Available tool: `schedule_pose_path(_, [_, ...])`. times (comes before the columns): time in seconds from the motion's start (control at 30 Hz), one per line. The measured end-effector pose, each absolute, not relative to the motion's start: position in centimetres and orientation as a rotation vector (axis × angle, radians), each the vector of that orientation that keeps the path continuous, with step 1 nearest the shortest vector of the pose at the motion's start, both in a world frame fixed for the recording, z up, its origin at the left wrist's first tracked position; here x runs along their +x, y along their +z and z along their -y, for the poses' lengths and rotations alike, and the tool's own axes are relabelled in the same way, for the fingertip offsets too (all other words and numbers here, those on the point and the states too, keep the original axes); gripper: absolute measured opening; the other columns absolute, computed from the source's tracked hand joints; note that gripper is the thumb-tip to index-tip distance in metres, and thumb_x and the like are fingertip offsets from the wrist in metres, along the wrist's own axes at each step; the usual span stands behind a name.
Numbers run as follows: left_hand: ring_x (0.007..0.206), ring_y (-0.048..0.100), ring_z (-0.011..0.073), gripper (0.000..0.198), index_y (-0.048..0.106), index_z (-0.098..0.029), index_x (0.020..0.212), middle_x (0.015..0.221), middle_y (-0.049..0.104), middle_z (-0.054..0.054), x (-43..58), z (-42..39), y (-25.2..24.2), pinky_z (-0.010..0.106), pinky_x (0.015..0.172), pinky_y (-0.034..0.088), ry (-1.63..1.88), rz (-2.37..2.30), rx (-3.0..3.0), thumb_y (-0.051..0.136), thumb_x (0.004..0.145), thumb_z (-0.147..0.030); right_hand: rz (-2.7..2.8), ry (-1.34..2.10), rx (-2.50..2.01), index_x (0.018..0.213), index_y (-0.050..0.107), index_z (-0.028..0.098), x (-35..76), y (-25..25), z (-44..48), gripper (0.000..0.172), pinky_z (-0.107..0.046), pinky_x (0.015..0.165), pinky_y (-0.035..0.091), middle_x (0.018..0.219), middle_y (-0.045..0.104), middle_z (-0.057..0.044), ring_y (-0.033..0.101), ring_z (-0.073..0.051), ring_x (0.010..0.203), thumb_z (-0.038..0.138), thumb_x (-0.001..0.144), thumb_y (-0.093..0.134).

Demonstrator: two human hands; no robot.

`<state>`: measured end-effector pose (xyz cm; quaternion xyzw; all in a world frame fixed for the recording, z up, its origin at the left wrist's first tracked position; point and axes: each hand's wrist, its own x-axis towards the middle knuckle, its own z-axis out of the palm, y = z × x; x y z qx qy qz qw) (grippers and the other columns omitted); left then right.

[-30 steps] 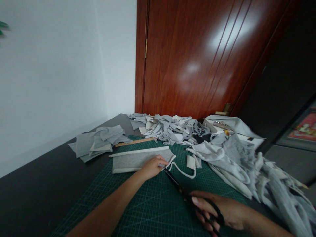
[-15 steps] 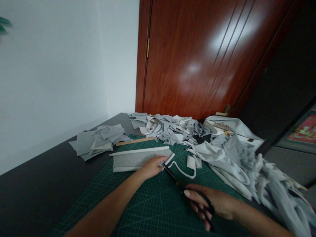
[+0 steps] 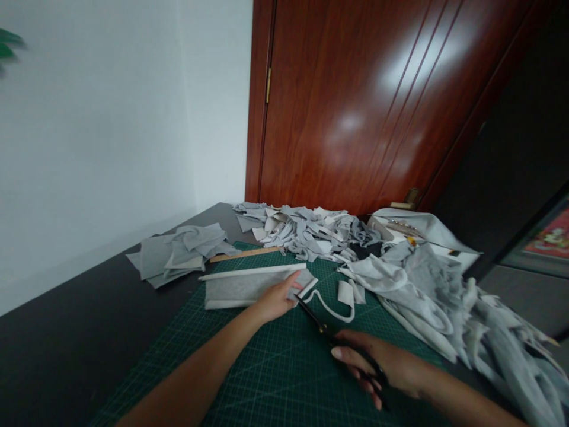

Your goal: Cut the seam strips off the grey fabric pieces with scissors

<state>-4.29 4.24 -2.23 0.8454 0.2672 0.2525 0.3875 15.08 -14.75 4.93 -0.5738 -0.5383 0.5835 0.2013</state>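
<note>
Your left grip [image 3: 278,299], flat and unclenched, pins grey fabric strip [image 3: 240,287] to cutting mat [image 3: 267,370] against slipping. Your right grip [image 3: 377,367] wraps scissors [image 3: 313,317] handles, blade tips at strip's right end.

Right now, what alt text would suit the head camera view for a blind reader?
A person's left hand presses a grey fabric piece on a green cutting mat while the right hand holds black scissors at its end. Heaps of grey fabric scraps lie around, before a red-brown door.
</note>
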Motion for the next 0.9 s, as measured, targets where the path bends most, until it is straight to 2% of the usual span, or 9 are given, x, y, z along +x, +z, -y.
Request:
schedule_pose_path(0.43, [0.111,0.058,0.0213,0.089,0.021,-0.025,0.149,0.131,0.06,0.006,-4.2,-3.5,-1.5,0.033,0.093,0.045,0.631,-0.8,2.15,0.056,0.072,-0.002,1.417,1.613,-1.531,0.087,0.043,0.021,14.7,3.3,15.5,0.055,-0.014,0.034,0.042,0.063,0.042,0.009,0.041,-0.003,0.042,0.073,0.076,0.056])
schedule_pose_path(0.7, [0.105,0.058,0.0203,0.085,0.025,-0.025,0.146,0.129,0.058,0.005,-4.2,-3.2,-1.2,0.031,0.088,0.046,0.66,-0.892,2.164,0.061,0.072,-0.008,1.407,1.605,-1.558,0.088,0.045,0.021,14.7,3.9,15.5,0.059,-0.015,0.034,0.04,0.066,0.041,0.009,0.039,-0.003,0.043,0.075,0.071,0.058])
schedule_pose_path(0.8, [0.093,0.06,0.0178,0.068,0.041,-0.023,0.134,0.124,0.058,0.005,-4.2,-2.9,-0.9,0.029,0.083,0.047,0.674,-1.021,2.213,0.063,0.071,-0.01,1.401,1.61,-1.558,0.091,0.046,0.021,14.8,4.0,15.5,0.059,-0.015,0.033,0.039,0.065,0.041,0.009,0.038,-0.003,0.042,0.075,0.071,0.059])
schedule_pose_path(0.9, [0.083,0.06,0.0158,0.033,0.056,-0.02,0.107,0.111,0.058,0.004,-4.5,-2.0,-0.2,0.028,0.08,0.047,0.612,-1.067,2.349,0.063,0.075,-0.013,1.389,1.631,-1.545,0.093,0.046,0.02,15.2,3.9,15.4,0.056,-0.014,0.033,0.039,0.065,0.041,0.009,0.039,-0.003,0.042,0.072,0.074,0.059])
